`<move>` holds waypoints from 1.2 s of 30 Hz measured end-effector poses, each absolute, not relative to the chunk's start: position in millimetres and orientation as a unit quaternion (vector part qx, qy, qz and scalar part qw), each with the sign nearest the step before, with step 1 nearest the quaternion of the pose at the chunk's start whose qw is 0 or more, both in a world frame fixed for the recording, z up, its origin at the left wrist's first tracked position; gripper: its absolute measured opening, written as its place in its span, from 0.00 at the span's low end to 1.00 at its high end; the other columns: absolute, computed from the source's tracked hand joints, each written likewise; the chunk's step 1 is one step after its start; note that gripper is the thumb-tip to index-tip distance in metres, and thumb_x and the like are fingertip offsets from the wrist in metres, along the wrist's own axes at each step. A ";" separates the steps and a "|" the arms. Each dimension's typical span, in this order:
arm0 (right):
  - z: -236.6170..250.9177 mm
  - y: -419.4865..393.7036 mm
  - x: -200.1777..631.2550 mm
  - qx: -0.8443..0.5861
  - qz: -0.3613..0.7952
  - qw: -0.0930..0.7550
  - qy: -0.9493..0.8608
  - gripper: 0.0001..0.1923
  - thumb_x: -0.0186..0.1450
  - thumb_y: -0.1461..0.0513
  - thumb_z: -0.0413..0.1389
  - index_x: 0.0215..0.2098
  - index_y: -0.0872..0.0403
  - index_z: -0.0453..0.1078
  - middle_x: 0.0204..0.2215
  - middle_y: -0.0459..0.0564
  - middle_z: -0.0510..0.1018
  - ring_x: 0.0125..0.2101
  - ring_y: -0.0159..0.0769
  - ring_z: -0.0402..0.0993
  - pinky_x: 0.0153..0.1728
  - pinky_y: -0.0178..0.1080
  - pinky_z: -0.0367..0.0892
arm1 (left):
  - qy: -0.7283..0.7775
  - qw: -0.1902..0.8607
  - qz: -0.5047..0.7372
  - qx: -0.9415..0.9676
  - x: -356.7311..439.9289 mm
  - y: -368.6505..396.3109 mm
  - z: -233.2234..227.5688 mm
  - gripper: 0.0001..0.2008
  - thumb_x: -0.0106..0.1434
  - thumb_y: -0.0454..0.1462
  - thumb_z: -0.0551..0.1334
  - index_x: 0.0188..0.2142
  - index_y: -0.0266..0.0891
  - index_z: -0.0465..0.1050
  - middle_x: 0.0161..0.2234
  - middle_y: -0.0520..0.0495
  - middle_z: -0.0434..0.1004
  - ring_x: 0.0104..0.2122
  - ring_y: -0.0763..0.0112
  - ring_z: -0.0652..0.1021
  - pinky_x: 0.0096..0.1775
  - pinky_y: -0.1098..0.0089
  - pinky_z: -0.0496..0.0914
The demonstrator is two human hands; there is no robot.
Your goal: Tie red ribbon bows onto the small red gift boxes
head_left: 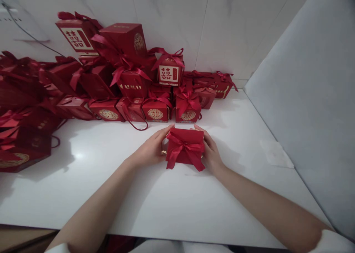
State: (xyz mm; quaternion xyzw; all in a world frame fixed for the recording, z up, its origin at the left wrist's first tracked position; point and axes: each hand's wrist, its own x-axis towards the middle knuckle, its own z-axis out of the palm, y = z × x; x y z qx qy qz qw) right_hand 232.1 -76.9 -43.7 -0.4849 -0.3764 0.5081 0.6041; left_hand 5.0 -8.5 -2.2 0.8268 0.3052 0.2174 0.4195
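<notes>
A small red gift box [180, 157] with a red ribbon bow [185, 146] on its top is between my two hands, over the white table. My left hand [151, 146] grips its left side, with the fingers curving round behind. On the opposite side my right hand [213, 151] holds it, the fingers partly hidden by the box. Gold-coloured trim or cord shows at the box's sides near my fingers. The faces below the top are mostly out of sight.
Many similar red gift boxes [157, 110] are stacked along the tiled wall [177, 16], some leaning. More boxes [26, 149] sit at the left. A pale panel [310, 98] bounds the white table [172, 205] on the right. A dark cable [33, 40] hangs at upper left.
</notes>
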 end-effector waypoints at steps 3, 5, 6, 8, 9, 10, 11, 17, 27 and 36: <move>-42.5 -76.9 232.0 -0.485 0.508 0.602 -0.380 0.26 0.65 0.48 0.56 0.60 0.43 0.66 0.60 0.49 0.70 0.52 0.49 0.72 0.43 0.48 0.73 | 0.305 0.419 0.225 0.825 4.8 -6.6 -5.5 0.48 0.53 0.38 0.71 0.68 0.54 0.49 0.67 0.35 0.53 0.63 0.41 0.63 0.42 0.55 0.79; -44.7 -76.0 231.9 -0.484 0.498 0.604 -0.391 0.25 0.66 0.48 0.56 0.59 0.43 0.67 0.60 0.48 0.70 0.55 0.50 0.70 0.47 0.49 0.72 | 0.294 0.440 0.239 0.814 6.2 -5.8 -7.0 0.47 0.52 0.39 0.72 0.68 0.51 0.52 0.66 0.34 0.56 0.62 0.42 0.64 0.45 0.53 0.78; -46.4 -75.2 231.7 -0.482 0.491 0.609 -0.395 0.25 0.66 0.48 0.56 0.59 0.44 0.68 0.60 0.47 0.71 0.56 0.50 0.69 0.50 0.50 0.71 | 0.281 0.456 0.244 0.808 7.1 -5.3 -7.4 0.47 0.51 0.39 0.73 0.67 0.49 0.54 0.65 0.34 0.58 0.61 0.42 0.66 0.47 0.51 0.76; -49.5 -73.4 231.2 -0.471 0.482 0.621 -0.399 0.25 0.66 0.48 0.56 0.59 0.44 0.68 0.58 0.46 0.73 0.58 0.49 0.67 0.56 0.53 0.66 | 0.259 0.481 0.250 0.799 8.0 -4.0 -7.9 0.46 0.49 0.40 0.74 0.65 0.45 0.58 0.62 0.34 0.64 0.59 0.42 0.70 0.53 0.46 0.72; -50.4 -72.7 230.8 -0.463 0.482 0.627 -0.400 0.25 0.66 0.48 0.56 0.59 0.45 0.68 0.58 0.46 0.73 0.59 0.49 0.66 0.58 0.53 0.64 | 0.254 0.490 0.250 0.796 7.7 -3.0 -8.4 0.44 0.49 0.41 0.74 0.64 0.44 0.60 0.61 0.34 0.66 0.58 0.41 0.70 0.55 0.44 0.70; -50.5 -72.2 230.4 -0.456 0.484 0.628 -0.404 0.25 0.66 0.48 0.55 0.59 0.45 0.68 0.58 0.46 0.73 0.60 0.49 0.65 0.61 0.54 0.61 | 0.255 0.498 0.250 0.790 6.7 -1.9 -9.1 0.43 0.51 0.43 0.73 0.64 0.43 0.61 0.60 0.35 0.68 0.58 0.41 0.70 0.57 0.42 0.67; -49.9 -72.2 230.0 -0.452 0.488 0.625 -0.409 0.25 0.67 0.47 0.54 0.59 0.46 0.68 0.59 0.46 0.72 0.62 0.48 0.63 0.63 0.53 0.58 | 0.263 0.509 0.252 0.780 5.4 -0.7 -10.1 0.41 0.53 0.46 0.71 0.63 0.42 0.61 0.59 0.36 0.70 0.59 0.41 0.69 0.58 0.42 0.66; -38.5 -79.2 229.0 -0.420 0.490 0.598 -0.476 0.29 0.71 0.44 0.46 0.65 0.45 0.59 0.66 0.42 0.60 0.68 0.42 0.49 0.69 0.50 0.45 | 0.293 0.560 0.244 0.736 -1.0 2.2 -11.2 0.34 0.63 0.56 0.57 0.63 0.40 0.64 0.58 0.40 0.72 0.61 0.44 0.68 0.60 0.50 0.66; -40.7 -77.1 229.8 -0.459 0.485 0.564 -0.485 0.30 0.69 0.44 0.50 0.65 0.44 0.59 0.67 0.42 0.60 0.68 0.42 0.50 0.69 0.50 0.43 | 0.317 0.532 0.254 0.743 -1.4 1.3 -8.1 0.33 0.64 0.59 0.54 0.59 0.41 0.69 0.56 0.42 0.74 0.58 0.45 0.72 0.60 0.51 0.67; -42.2 -76.7 232.2 -0.428 0.493 0.574 -0.494 0.27 0.69 0.46 0.51 0.63 0.43 0.62 0.65 0.42 0.62 0.68 0.42 0.50 0.68 0.49 0.46 | 0.303 0.539 0.240 0.748 -1.4 1.7 -9.1 0.35 0.63 0.59 0.54 0.61 0.41 0.66 0.60 0.42 0.70 0.60 0.45 0.69 0.62 0.51 0.63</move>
